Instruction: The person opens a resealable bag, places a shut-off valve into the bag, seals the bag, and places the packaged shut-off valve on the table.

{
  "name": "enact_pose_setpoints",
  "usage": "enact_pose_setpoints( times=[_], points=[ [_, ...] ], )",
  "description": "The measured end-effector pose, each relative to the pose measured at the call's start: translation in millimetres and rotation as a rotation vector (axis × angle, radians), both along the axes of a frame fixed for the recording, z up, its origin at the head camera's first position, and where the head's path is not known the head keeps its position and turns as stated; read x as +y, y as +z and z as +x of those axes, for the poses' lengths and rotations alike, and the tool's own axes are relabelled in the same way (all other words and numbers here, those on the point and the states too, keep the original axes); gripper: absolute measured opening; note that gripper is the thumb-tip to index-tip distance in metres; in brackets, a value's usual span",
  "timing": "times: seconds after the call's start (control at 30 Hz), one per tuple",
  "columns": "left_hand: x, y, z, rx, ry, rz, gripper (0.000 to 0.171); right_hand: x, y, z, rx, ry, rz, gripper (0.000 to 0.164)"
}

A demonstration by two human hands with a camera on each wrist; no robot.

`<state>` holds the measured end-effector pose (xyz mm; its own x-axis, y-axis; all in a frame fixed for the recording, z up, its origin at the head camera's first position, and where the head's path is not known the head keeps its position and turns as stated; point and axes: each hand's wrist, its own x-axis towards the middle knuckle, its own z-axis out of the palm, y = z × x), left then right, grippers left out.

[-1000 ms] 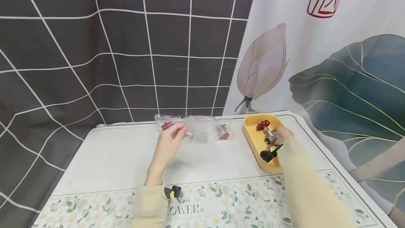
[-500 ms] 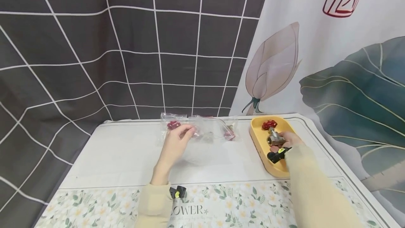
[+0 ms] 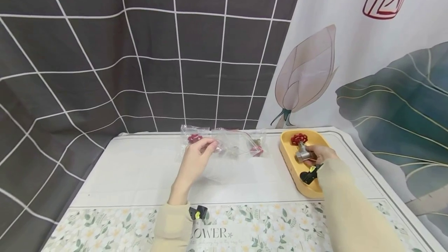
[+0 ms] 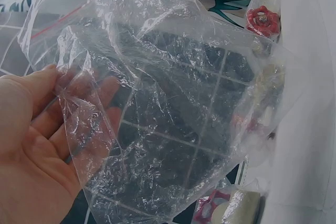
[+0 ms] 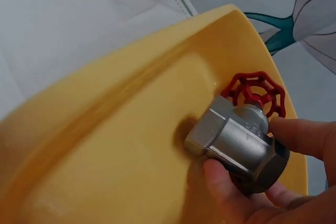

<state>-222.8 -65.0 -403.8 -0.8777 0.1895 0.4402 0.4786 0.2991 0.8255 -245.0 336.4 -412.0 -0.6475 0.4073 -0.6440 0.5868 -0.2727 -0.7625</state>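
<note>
My left hand (image 3: pixel 196 160) pinches a clear plastic zip bag (image 4: pixel 168 103) between thumb and fingers, above the far part of the table. The bag hangs loose and looks empty, with a red line along its zip. My right hand (image 3: pixel 322 153) holds a silver metal valve (image 5: pixel 236 140) by its body, thumb on one side and fingers on the other. The valve's red handwheel (image 5: pixel 257 93) points toward the tray's far end. It is inside the yellow tray (image 3: pixel 287 162); whether it touches the bottom I cannot tell.
Near the table's back edge lie bagged parts with red handwheels, one at the left (image 3: pixel 194 138) and one at the right (image 3: pixel 256 151). A dark grid curtain (image 3: pixel 196 69) hangs behind the table. Flower-patterned cloth (image 3: pixel 245 224) covers the front.
The head view has turned slightly left, so everything sits further right. The valve has turned a little in my right hand's grip within the tray. My left hand keeps pinching the bag.
</note>
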Motion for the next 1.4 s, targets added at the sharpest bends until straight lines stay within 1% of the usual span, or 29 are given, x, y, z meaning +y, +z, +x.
enact_pose_setpoints(
  times=[0.1, 0.2, 0.4, 0.53, 0.63, 0.73, 0.8, 0.97, 1.1, 1.27, 1.4],
  points=[
    [1, -0.5, -0.6, 0.004, -0.005, 0.007, 0.021, 0, -0.1, -1.8, -0.004, -0.018, 0.045, 0.043],
    [2, -0.8, -1.0, 0.008, -0.009, 0.003, 0.021, -1, -0.3, -3.4, 0.003, 0.003, 0.089, 0.055],
    [1, 0.3, 0.2, -0.001, -0.003, -0.008, 0.021, 0, -1.9, -2.7, 0.03, 0.075, 0.168, 0.057],
    [0, 0.0, 0.0, -0.005, -0.009, 0.003, 0.021, 2, 4.1, 2.9, 0.065, 0.134, 0.219, 0.051],
    [0, -0.6, -1.9, -0.001, -0.011, 0.005, 0.022, 2, 13.9, 5.2, 0.119, 0.178, 0.232, 0.045],
    [-1, -1.4, -3.9, -0.001, -0.008, -0.001, 0.021, 2, 25.2, 7.1, 0.165, 0.238, 0.265, 0.048],
    [-1, -2.3, -4.8, 0.0, -0.008, -0.004, 0.022, 2, 33.5, 10.8, 0.194, 0.294, 0.313, 0.053],
    [-1, -4.3, -5.6, 0.001, -0.02, 0.0, 0.025, -4, 57.3, 25.0, 0.307, 0.397, 0.376, 0.054],
    [0, -4.0, -5.9, -0.016, -0.019, 0.01, 0.024, -14, 77.1, 36.4, 0.407, 0.465, 0.44, 0.056],
    [-1, -3.5, -5.3, -0.028, -0.008, 0.015, 0.023, -28, 99.9, 49.4, 0.479, 0.511, 0.515, 0.059],
    [-2, -3.8, -4.9, -0.032, -0.011, 0.021, 0.023, -40, 116.1, 59.9, 0.523, 0.574, 0.552, 0.057]
  ],
)
